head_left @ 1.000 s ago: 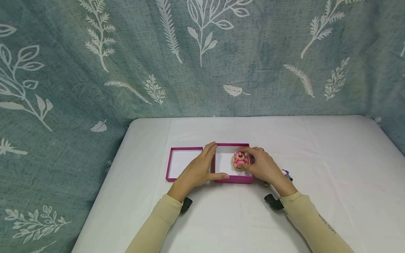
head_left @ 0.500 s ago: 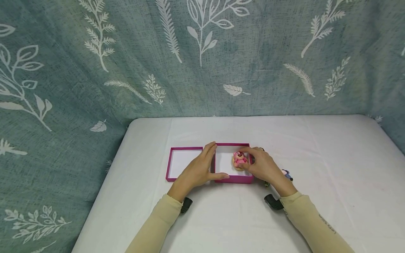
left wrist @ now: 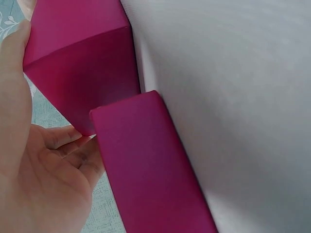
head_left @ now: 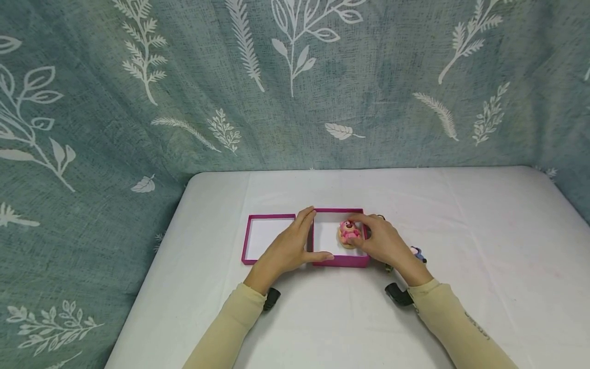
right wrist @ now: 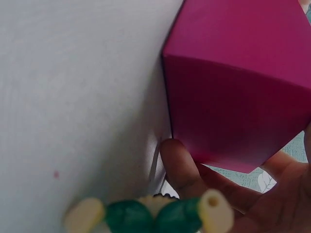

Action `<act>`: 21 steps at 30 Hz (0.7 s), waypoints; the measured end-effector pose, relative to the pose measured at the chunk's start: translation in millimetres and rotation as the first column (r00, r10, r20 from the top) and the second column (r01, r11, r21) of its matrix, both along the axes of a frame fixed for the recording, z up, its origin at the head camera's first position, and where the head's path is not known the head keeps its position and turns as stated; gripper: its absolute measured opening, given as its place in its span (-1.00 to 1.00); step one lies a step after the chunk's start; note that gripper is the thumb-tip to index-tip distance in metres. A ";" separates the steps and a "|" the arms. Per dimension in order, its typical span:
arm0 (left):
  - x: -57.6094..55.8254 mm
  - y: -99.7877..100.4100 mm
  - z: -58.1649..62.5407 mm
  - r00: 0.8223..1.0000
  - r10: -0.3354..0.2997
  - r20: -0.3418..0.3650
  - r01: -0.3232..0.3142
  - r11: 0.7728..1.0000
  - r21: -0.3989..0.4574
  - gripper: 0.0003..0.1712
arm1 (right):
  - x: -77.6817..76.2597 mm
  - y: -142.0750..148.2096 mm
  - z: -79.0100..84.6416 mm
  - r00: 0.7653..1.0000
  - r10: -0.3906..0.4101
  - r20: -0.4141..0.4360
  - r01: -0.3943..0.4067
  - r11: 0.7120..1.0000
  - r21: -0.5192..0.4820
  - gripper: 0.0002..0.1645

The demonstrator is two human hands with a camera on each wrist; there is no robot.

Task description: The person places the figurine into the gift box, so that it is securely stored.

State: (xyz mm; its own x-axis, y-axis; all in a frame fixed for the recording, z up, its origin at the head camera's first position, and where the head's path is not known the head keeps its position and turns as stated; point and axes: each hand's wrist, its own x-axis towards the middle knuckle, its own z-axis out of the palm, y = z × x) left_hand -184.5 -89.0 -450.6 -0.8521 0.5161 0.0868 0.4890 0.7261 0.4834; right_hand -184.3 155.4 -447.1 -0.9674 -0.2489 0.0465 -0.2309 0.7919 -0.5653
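A pink-walled box with a white inside point(head_left: 341, 262) stands at mid-table. My left hand point(head_left: 287, 247) holds its left end, thumb at the near wall and fingers at the far left corner. In the left wrist view the box's outer wall point(left wrist: 87, 73) shows between thumb and fingers. Inside the box, toward its right side, is a pink bear figurine point(head_left: 349, 233) on a tan round base. My right hand point(head_left: 383, 241) reaches over the right wall and pinches the bear between thumb and index finger. Its other fingers lie outside that wall point(right wrist: 233, 111).
A shallow pink-rimmed lid point(head_left: 245, 246), white inside, lies left of the box. By the right wrist are a small blue figurine point(head_left: 418, 254) and a green one point(head_left: 389, 268), whose green and cream parts point(right wrist: 180, 216) show in the right wrist view. A patterned curtain point(head_left: 295, 128) hangs behind.
The bear figurine has tilted very slightly to the left under the right hand's fingers. Both hands, the box and the lid have kept their places.
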 end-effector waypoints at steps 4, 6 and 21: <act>-0.3 0.6 -1.2 1.000 -0.006 -0.014 0.006 1.000 0.004 0.29 | 0.2 0.7 0.3 1.000 0.003 0.001 -0.003 1.000 -0.003 -0.40; -0.4 0.8 -1.6 1.000 -0.008 -0.017 0.008 1.000 0.008 0.28 | -0.2 1.0 0.2 1.000 0.003 0.005 -0.003 1.000 -0.007 -0.39; -1.8 2.8 -4.3 0.998 -0.014 -0.066 0.011 0.999 -0.048 0.30 | 0.9 1.5 -0.3 1.000 -0.001 0.009 0.001 1.000 -0.014 -0.36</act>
